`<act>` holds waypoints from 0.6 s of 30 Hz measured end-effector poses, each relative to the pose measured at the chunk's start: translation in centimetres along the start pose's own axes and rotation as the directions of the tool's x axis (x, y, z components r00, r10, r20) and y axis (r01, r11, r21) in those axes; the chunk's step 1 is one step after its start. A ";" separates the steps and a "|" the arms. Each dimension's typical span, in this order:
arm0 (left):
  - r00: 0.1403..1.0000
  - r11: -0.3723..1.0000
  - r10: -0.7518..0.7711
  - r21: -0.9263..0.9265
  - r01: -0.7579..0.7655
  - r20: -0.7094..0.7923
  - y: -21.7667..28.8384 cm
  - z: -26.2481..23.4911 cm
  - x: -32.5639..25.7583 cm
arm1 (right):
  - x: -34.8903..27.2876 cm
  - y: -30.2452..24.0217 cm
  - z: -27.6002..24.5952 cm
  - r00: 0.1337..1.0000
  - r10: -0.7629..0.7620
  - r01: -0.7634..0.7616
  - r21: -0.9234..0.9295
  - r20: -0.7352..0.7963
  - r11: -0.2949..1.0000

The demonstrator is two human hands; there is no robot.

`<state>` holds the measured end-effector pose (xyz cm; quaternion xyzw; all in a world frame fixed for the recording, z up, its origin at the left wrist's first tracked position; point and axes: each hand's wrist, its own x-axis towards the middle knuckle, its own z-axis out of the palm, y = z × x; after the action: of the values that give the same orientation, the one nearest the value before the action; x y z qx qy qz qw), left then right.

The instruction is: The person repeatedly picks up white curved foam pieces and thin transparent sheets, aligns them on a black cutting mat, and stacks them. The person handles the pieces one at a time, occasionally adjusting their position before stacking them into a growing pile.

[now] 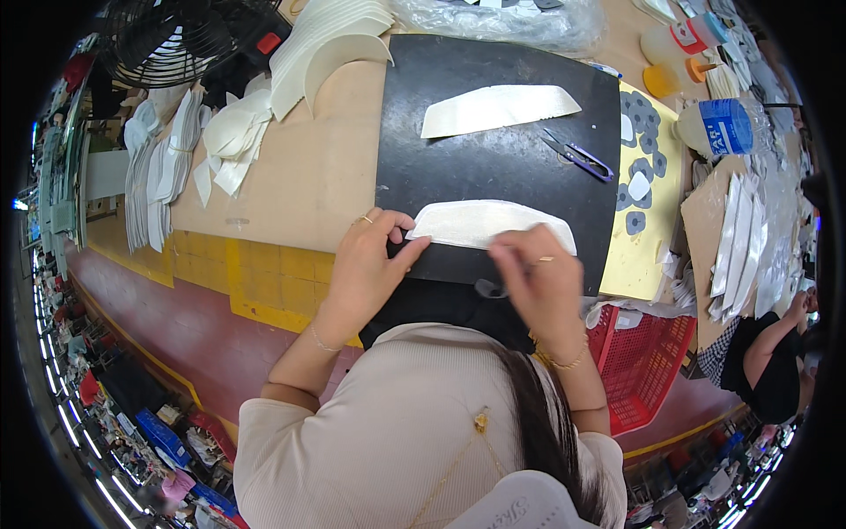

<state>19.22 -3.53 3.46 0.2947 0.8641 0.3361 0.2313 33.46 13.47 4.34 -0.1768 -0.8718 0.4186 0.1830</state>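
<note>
Down by your right elbow, a red basket sits below the table's near edge, pale material at its rim, most of its inside hard to see. Your right hand is a blur of curled fingers; you can't tell whether they pinch anything, and the dark scrap beside them is smeared too. Your left thumb and forefinger pinch the left end of a curved white piece, near the black mat's near edge; that's your left hand. Beyond lie purple snips, then a second white piece. Farther right, a blue-labelled jar holds something pale, a nozzle bottle amber liquid. Past the mat's far edge, a clear bag of grey and white pieces runs out of view.
</note>
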 end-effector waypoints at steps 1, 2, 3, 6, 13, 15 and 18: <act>0.999 0.997 0.039 0.062 -0.037 -0.027 0.1 0.4 -0.1 | 0.3 0.1 1.2 0.996 -0.054 0.054 0.012 0.073 0.998; 1.000 0.997 0.011 0.079 -0.010 -0.019 0.2 0.6 -0.2 | 0.5 0.0 2.3 0.993 -0.057 0.053 0.042 0.105 0.998; 0.998 0.996 0.041 0.078 -0.037 -0.045 0.0 0.9 -0.3 | 0.6 0.0 3.2 0.987 -0.068 0.057 0.077 0.147 0.995; 0.986 0.992 0.121 0.050 -0.116 -0.118 -0.2 1.4 -0.6 | 0.7 0.3 4.2 0.986 -0.045 0.049 -0.021 0.161 0.999; 0.936 0.953 0.297 -0.006 -0.304 -0.187 1.0 2.1 -1.1 | 0.6 0.2 4.6 0.996 0.019 -0.027 0.099 0.086 0.995; 0.929 0.942 0.325 -0.029 -0.335 -0.178 0.6 2.3 -0.8 | 0.3 0.6 4.8 0.997 0.030 -0.038 0.098 0.076 0.994; 0.956 0.918 0.242 -0.279 -0.281 -0.167 0.3 2.7 -0.9 | 0.5 0.7 4.6 0.998 0.034 -0.040 0.142 0.047 0.989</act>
<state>21.57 -2.70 2.01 0.3470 0.7689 0.5095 0.1699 30.98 11.05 1.20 -0.1699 -0.8400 0.4872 0.1678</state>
